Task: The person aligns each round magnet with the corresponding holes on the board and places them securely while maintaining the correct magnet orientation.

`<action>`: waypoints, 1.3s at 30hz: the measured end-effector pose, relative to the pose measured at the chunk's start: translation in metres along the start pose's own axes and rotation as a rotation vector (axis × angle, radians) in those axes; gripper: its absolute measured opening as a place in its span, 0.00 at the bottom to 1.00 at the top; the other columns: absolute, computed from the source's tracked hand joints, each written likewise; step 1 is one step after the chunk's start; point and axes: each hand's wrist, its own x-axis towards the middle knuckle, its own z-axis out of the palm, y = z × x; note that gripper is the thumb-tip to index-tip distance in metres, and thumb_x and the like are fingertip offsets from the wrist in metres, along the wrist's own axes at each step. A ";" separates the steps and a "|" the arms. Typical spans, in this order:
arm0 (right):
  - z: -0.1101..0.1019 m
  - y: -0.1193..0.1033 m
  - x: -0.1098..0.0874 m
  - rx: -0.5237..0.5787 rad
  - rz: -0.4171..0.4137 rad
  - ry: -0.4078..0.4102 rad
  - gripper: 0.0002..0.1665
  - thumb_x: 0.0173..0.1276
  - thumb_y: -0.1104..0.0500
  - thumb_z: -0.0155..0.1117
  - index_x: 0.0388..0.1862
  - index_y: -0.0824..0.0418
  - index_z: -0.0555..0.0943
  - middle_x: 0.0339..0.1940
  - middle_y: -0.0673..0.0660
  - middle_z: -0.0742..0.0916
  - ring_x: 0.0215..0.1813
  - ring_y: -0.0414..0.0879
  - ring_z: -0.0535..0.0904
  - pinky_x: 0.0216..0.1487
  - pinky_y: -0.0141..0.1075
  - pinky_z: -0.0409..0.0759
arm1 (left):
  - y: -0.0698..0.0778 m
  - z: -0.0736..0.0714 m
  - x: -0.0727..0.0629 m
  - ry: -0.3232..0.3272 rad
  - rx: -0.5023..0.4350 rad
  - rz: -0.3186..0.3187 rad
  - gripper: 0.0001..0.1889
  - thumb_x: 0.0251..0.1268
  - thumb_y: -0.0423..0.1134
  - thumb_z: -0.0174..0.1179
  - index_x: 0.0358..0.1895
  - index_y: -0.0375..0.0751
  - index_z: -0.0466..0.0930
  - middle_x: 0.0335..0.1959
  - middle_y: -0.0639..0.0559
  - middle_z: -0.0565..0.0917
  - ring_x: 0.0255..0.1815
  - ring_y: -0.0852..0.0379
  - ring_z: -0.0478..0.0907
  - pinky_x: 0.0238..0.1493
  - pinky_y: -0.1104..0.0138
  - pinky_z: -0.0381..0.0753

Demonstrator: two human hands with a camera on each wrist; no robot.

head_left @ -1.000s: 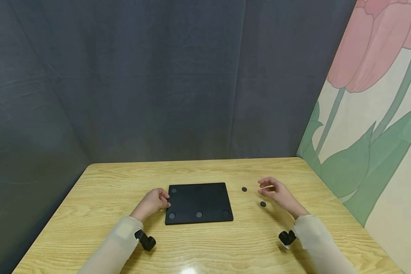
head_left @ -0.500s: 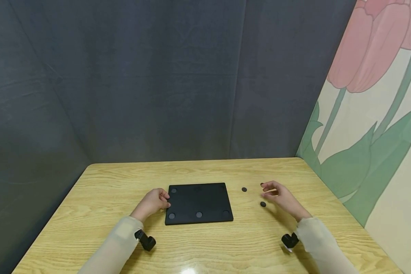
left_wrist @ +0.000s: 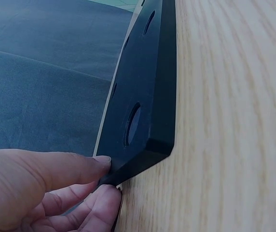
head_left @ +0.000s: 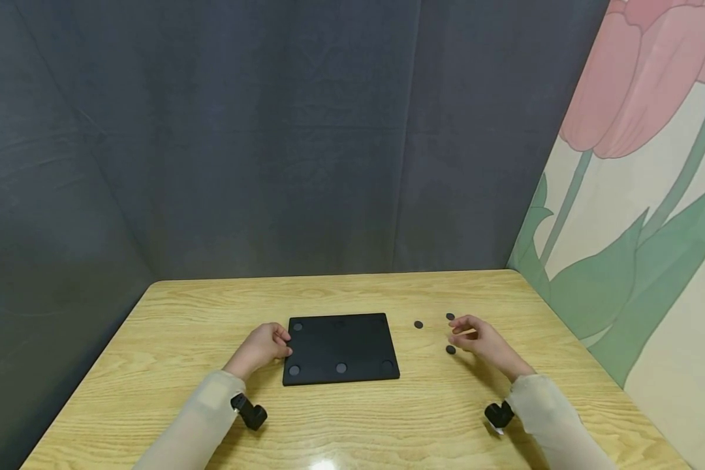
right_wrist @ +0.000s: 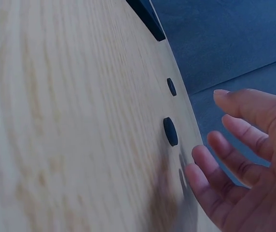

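A flat black board (head_left: 343, 346) with shallow round recesses lies on the wooden table. At its left edge my left hand (head_left: 264, 347) holds on, thumb and curled fingers (left_wrist: 111, 198) against the side near a corner. One recess (left_wrist: 132, 124) shows close up in the left wrist view; some recesses look greyer than others. My right hand (head_left: 478, 339) hovers right of the board, fingers loosely bent and spread, nothing in them. Around it lie three small black discs: a near one (head_left: 450, 350) just below the thumb, a far one (head_left: 450, 316) beyond the fingertips, and a left one (head_left: 418, 324).
The wooden table (head_left: 352, 424) ends at a dark curtain (head_left: 282, 163) behind. To the right stands a wall with painted tulips (head_left: 634, 235). A small black camera (head_left: 249, 412) is strapped to the left wrist, another (head_left: 498, 414) to the right.
My right hand has drawn slightly down and to the right, and the far disc, hidden at its fingertips before, now shows apart from them. The left hand and board have stayed in place.
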 end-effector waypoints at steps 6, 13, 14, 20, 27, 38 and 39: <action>0.001 0.001 -0.001 -0.024 0.012 0.001 0.26 0.67 0.58 0.65 0.57 0.71 0.71 0.54 0.69 0.79 0.50 0.54 0.79 0.44 0.32 0.78 | -0.001 -0.001 0.001 0.003 0.001 0.001 0.11 0.55 0.27 0.66 0.41 0.33 0.77 0.30 0.46 0.75 0.28 0.54 0.72 0.30 0.66 0.71; 0.001 0.003 -0.001 -0.046 0.029 -0.017 0.25 0.68 0.57 0.64 0.56 0.71 0.72 0.53 0.68 0.79 0.50 0.54 0.78 0.44 0.34 0.79 | -0.001 0.000 0.001 0.000 -0.002 0.002 0.11 0.55 0.27 0.66 0.41 0.33 0.76 0.29 0.46 0.75 0.28 0.54 0.72 0.30 0.66 0.71; 0.001 0.004 -0.001 -0.047 0.037 -0.019 0.24 0.68 0.57 0.64 0.56 0.71 0.72 0.53 0.67 0.79 0.50 0.53 0.78 0.44 0.34 0.79 | -0.001 0.000 0.001 -0.001 -0.003 0.001 0.11 0.55 0.27 0.66 0.41 0.33 0.77 0.29 0.46 0.75 0.28 0.54 0.72 0.30 0.65 0.71; 0.001 0.008 0.000 -0.061 0.026 -0.028 0.25 0.66 0.58 0.66 0.56 0.71 0.73 0.51 0.66 0.80 0.52 0.52 0.76 0.47 0.33 0.77 | -0.001 0.000 0.000 -0.004 0.000 -0.003 0.11 0.56 0.27 0.66 0.41 0.33 0.77 0.30 0.46 0.75 0.29 0.53 0.72 0.31 0.65 0.71; 0.002 0.010 0.000 -0.072 0.049 -0.042 0.26 0.63 0.59 0.68 0.55 0.71 0.73 0.49 0.65 0.80 0.47 0.50 0.76 0.45 0.35 0.76 | 0.000 -0.001 -0.002 -0.007 0.002 0.006 0.11 0.56 0.27 0.66 0.42 0.33 0.77 0.30 0.46 0.76 0.29 0.53 0.72 0.31 0.65 0.72; 0.002 0.009 -0.002 -0.061 0.051 -0.071 0.25 0.61 0.63 0.69 0.54 0.74 0.73 0.47 0.65 0.79 0.45 0.49 0.75 0.43 0.32 0.75 | 0.000 0.000 0.000 -0.006 0.005 0.004 0.11 0.56 0.27 0.66 0.41 0.34 0.77 0.30 0.46 0.76 0.28 0.54 0.72 0.30 0.65 0.71; 0.002 0.009 -0.002 -0.059 0.047 -0.075 0.25 0.61 0.64 0.69 0.54 0.74 0.73 0.46 0.65 0.79 0.45 0.49 0.75 0.43 0.32 0.75 | 0.000 0.000 0.000 -0.006 0.003 0.003 0.11 0.56 0.27 0.66 0.41 0.33 0.77 0.30 0.46 0.76 0.28 0.54 0.72 0.30 0.65 0.71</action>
